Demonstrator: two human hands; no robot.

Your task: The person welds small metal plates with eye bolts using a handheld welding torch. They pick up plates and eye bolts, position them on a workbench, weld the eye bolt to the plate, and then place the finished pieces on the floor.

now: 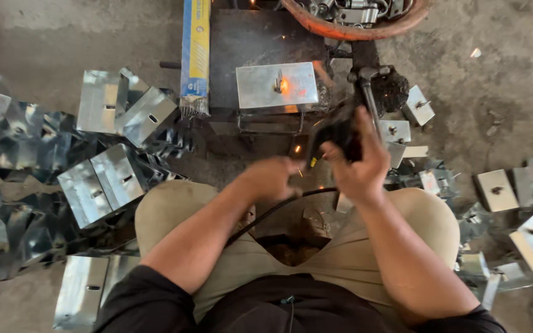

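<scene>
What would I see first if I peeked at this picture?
First, the orange glowing spot with sparks on the shiny metal plate at the top middle. Next, the right hand gripping a black welding holder just below it, with the left hand close beside. Heaps of folded shiny metal brackets lie on the floor to the left, and smaller pieces to the right.

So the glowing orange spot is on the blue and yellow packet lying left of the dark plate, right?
Not quite. The head view shows the glowing orange spot on the shiny metal box resting on the dark plate. The blue and yellow packet does lie left of the plate.
</scene>
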